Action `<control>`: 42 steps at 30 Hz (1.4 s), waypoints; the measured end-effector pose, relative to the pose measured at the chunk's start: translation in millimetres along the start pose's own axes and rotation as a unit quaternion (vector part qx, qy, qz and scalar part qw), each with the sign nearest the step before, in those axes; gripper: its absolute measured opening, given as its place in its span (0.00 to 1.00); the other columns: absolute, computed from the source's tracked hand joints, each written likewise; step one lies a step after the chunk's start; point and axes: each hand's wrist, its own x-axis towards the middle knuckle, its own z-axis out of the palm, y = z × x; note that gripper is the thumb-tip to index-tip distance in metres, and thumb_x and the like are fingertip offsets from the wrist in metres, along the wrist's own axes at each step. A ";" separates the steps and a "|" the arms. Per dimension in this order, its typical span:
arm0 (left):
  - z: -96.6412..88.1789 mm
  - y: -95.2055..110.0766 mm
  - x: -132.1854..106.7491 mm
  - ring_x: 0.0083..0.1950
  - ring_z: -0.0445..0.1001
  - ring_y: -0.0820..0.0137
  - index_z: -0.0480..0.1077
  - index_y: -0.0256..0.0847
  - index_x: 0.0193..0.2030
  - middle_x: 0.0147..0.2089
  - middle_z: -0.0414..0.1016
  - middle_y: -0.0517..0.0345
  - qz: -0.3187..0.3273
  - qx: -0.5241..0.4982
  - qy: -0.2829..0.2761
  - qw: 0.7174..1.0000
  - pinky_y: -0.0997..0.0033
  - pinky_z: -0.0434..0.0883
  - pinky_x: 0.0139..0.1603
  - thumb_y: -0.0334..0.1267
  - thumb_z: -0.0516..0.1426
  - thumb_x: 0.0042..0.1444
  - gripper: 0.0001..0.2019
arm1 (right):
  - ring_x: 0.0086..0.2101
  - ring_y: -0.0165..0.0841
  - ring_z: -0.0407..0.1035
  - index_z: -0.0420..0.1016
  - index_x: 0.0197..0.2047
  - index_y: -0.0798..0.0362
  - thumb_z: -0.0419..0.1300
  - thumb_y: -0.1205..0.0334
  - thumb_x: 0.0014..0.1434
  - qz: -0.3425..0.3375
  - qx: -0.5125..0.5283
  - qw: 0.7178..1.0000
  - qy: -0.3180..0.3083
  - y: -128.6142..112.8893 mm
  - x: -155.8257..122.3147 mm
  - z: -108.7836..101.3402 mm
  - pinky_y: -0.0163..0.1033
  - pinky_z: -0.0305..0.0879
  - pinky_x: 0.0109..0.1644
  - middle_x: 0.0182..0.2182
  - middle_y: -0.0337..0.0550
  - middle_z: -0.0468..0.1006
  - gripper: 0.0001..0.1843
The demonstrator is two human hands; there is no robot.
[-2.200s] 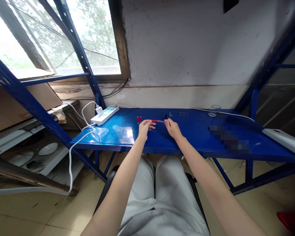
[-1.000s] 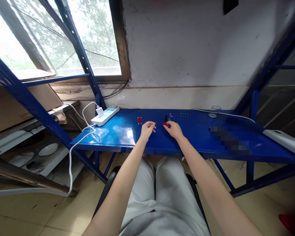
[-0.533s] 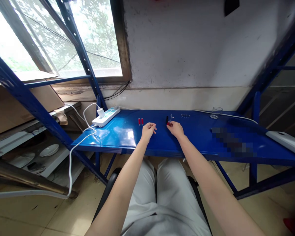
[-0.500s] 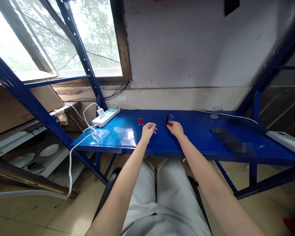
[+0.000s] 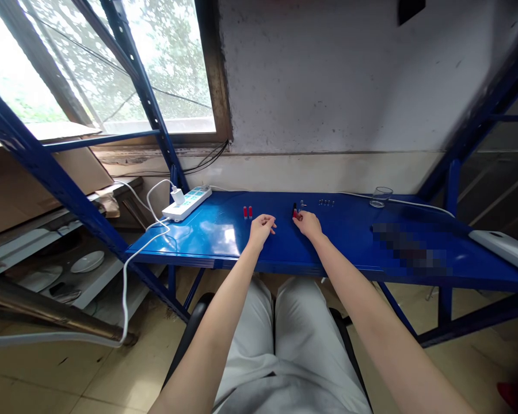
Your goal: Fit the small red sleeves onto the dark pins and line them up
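Note:
My right hand (image 5: 309, 225) is closed at the fingertips on a small red piece (image 5: 294, 214), with a black part (image 5: 294, 206) showing just beyond it. Its kind is too small to make out. Tiny clear or metallic parts (image 5: 303, 204) lie a little past those fingers. My left hand (image 5: 262, 227) hovers at the middle of the blue table (image 5: 285, 244), fingers loosely bent and apart, with nothing visible in them. Two short red pieces with pale ends (image 5: 247, 213) stand side by side, beyond and left of that hand.
Several tiny metallic pieces (image 5: 327, 202) form a row toward the back. A clear glass (image 5: 380, 197) stands at the back right, near a white cable. A white power strip (image 5: 187, 203) with a plug sits at the left end. A white object (image 5: 503, 250) rests at the right edge.
My right hand has tipped slightly, and the red piece at its fingertips now lines up more with the black part. My left hand stays put. The view has shifted a little.

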 end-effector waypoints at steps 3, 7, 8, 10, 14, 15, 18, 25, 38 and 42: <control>-0.1 0.7 -0.3 0.21 0.68 0.77 0.70 0.36 0.34 0.27 0.73 0.56 0.000 0.000 0.000 1.000 0.76 0.63 0.25 0.43 0.56 0.50 0.11 | 0.25 0.31 0.67 0.70 0.33 0.54 0.54 0.57 0.57 -0.004 -0.002 1.000 0.001 -0.6 -0.6 -0.3 0.33 0.55 0.25 0.27 0.46 0.74 0.10; -0.6 1.3 -0.9 0.21 0.67 0.77 0.70 0.36 0.34 0.27 0.73 0.57 -0.002 0.001 0.000 1.000 0.75 0.64 0.26 0.42 0.56 0.50 0.10 | 0.26 0.31 0.67 0.70 0.33 0.55 0.53 0.56 0.58 -0.004 -0.002 1.000 0.001 -0.1 -0.5 0.0 0.33 0.56 0.26 0.28 0.46 0.74 0.11; -0.7 1.4 -1.0 0.21 0.67 0.77 0.70 0.36 0.34 0.27 0.73 0.57 -0.002 -0.001 0.000 1.000 0.75 0.64 0.26 0.42 0.56 0.50 0.10 | 0.27 0.32 0.67 0.71 0.34 0.55 0.53 0.57 0.58 -0.001 0.002 1.000 0.001 0.6 -0.6 0.0 0.33 0.56 0.26 0.29 0.46 0.74 0.11; -0.7 1.2 -1.2 0.21 0.67 0.78 0.70 0.37 0.34 0.27 0.72 0.57 -0.001 -0.005 -0.002 1.000 0.75 0.64 0.26 0.42 0.56 0.51 0.10 | 0.29 0.32 0.68 0.71 0.36 0.55 0.53 0.57 0.58 0.009 0.017 1.000 -0.002 3.0 -1.5 -0.3 0.33 0.58 0.28 0.31 0.47 0.75 0.10; -0.2 0.1 -0.5 0.21 0.67 0.78 0.69 0.36 0.34 0.27 0.72 0.57 -0.001 -0.007 -0.004 1.000 0.76 0.63 0.26 0.42 0.56 0.51 0.10 | 0.34 0.34 0.69 0.70 0.42 0.56 0.53 0.62 0.58 0.040 0.046 0.998 0.001 9.1 -7.1 -3.5 0.33 0.59 0.30 0.37 0.48 0.75 0.10; -0.1 -0.1 -0.3 0.21 0.67 0.78 0.70 0.36 0.34 0.27 0.72 0.57 -0.001 -0.006 -0.003 1.000 0.76 0.63 0.26 0.41 0.56 0.51 0.10 | 0.35 0.34 0.69 0.70 0.43 0.56 0.52 0.63 0.58 0.044 0.049 0.998 0.005 10.2 -8.8 -4.7 0.33 0.59 0.29 0.38 0.49 0.75 0.11; -0.2 -0.1 0.0 0.21 0.67 0.78 0.70 0.37 0.34 0.27 0.72 0.57 -0.005 -0.003 0.000 1.000 0.76 0.63 0.26 0.41 0.56 0.51 0.09 | 0.34 0.34 0.70 0.71 0.42 0.56 0.53 0.63 0.58 0.051 0.045 0.997 0.021 11.3 -12.5 -8.9 0.33 0.59 0.28 0.36 0.49 0.76 0.10; -0.6 0.2 -0.5 0.22 0.68 0.77 0.70 0.37 0.34 0.27 0.73 0.57 -0.005 -0.003 -0.002 1.000 0.76 0.63 0.26 0.41 0.56 0.51 0.09 | 0.27 0.34 0.70 0.75 0.32 0.54 0.56 0.55 0.56 0.085 0.007 0.996 0.024 7.2 -10.6 -13.7 0.33 0.57 0.24 0.27 0.46 0.76 0.12; 0.5 1.5 -4.8 0.22 0.67 0.76 0.70 0.38 0.33 0.27 0.72 0.56 0.030 0.039 -0.016 0.999 0.74 0.66 0.28 0.43 0.55 0.52 0.10 | 0.27 0.34 0.71 0.79 0.38 0.53 0.56 0.55 0.56 0.088 0.008 0.996 0.010 5.9 -6.5 -12.7 0.33 0.58 0.23 0.27 0.46 0.77 0.14; 1.3 0.2 -4.5 0.22 0.67 0.76 0.70 0.38 0.31 0.26 0.71 0.57 0.034 0.045 -0.014 0.998 0.73 0.66 0.28 0.43 0.56 0.50 0.09 | 0.28 0.35 0.71 0.78 0.39 0.53 0.56 0.54 0.55 0.093 0.008 0.996 0.005 7.3 -5.2 -12.1 0.34 0.60 0.25 0.28 0.47 0.78 0.15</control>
